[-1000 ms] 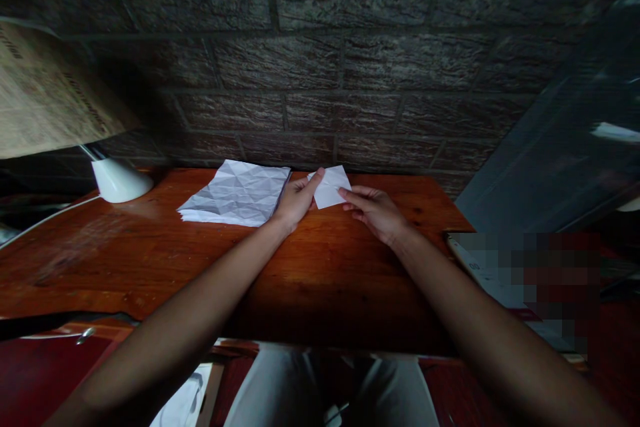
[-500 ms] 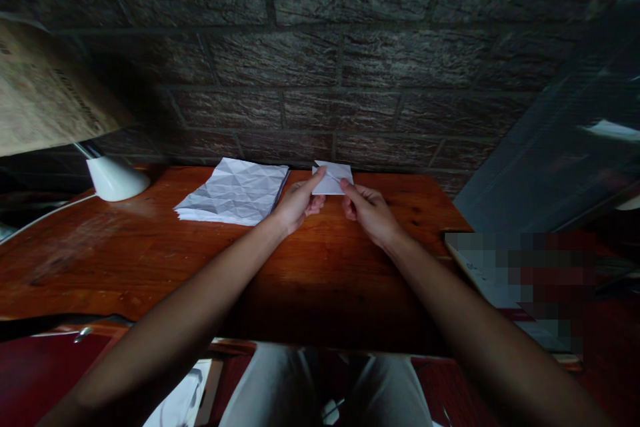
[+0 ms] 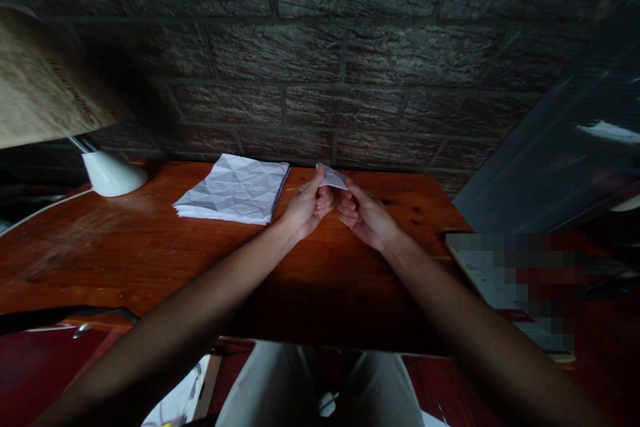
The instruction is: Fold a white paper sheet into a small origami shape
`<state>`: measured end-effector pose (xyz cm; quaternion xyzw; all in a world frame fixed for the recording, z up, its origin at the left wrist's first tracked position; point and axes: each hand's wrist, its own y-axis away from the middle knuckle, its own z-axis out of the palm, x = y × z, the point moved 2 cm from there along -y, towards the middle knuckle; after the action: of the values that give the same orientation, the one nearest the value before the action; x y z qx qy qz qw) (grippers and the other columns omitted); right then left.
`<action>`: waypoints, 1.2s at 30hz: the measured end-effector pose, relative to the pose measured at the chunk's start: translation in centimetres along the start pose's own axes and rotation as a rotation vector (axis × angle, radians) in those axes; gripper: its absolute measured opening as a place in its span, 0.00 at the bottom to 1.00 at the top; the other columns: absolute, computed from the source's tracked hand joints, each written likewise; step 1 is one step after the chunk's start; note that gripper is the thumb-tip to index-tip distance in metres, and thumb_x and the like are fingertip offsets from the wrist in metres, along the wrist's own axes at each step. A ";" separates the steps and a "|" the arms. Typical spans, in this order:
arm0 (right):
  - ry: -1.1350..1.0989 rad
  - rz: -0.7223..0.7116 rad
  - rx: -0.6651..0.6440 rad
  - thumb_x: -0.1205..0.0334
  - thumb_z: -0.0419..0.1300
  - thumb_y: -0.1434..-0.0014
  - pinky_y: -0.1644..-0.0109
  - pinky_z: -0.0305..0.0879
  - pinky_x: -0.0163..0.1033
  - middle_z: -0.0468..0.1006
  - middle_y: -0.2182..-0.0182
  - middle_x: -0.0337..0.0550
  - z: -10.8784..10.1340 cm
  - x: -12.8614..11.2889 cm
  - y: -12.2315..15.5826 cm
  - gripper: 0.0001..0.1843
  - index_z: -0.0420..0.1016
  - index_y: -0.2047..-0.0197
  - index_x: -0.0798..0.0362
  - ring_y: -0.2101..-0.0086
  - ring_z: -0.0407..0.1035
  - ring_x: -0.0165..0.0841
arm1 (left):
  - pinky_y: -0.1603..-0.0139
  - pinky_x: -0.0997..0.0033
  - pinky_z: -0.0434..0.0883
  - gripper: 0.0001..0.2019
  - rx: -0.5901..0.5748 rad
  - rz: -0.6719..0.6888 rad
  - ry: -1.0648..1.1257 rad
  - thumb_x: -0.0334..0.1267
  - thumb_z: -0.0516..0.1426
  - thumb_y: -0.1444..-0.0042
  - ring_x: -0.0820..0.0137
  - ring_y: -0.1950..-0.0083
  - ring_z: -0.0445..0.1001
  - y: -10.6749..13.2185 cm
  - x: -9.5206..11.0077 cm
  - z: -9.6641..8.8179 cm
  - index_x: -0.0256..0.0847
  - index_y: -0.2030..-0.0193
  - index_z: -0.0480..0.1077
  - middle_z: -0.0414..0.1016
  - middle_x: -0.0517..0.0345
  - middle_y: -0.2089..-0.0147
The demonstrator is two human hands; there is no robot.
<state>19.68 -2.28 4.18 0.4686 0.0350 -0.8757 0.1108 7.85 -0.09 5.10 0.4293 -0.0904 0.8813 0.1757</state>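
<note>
A small folded piece of white paper (image 3: 333, 177) is held up between my two hands, near the back edge of the wooden table (image 3: 320, 280). My left hand (image 3: 310, 205) pinches its left side, thumb on top and fingers curled below. On the right side my right hand (image 3: 365, 213) grips the lower corner the same way. The paper looks bent or tilted, and its underside is hidden. To the left of my left hand lies a stack of creased white paper sheets (image 3: 233, 188), apart from it.
At the left stands a lamp with a white base (image 3: 113, 173) and a printed, brownish shade (image 3: 45, 80). A brick wall (image 3: 310, 53) rises behind the table. A grey panel (image 3: 520, 140) leans at the right, above a partly blurred-out flat object (image 3: 475, 260).
The folded paper has turned from lying flat toward me to a bent or tilted position. My hands have come closer together, with the fingers more curled beneath it.
</note>
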 end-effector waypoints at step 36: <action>0.671 -0.326 0.151 0.37 0.71 0.48 0.73 0.50 0.37 0.71 0.78 0.34 -1.7 -1.6 0.5 0.24 0.80 0.70 0.51 0.77 0.56 0.27 | 0.66 0.73 0.67 0.13 -0.009 0.327 -0.536 0.47 0.72 0.52 0.71 0.68 0.75 -0.4 1.5 -2.4 0.40 0.65 0.83 0.82 0.58 0.68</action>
<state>22.00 -2.23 4.61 0.7245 0.0790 -0.6798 -0.0824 5.43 1.37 4.83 0.6251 -0.2053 0.7531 0.0033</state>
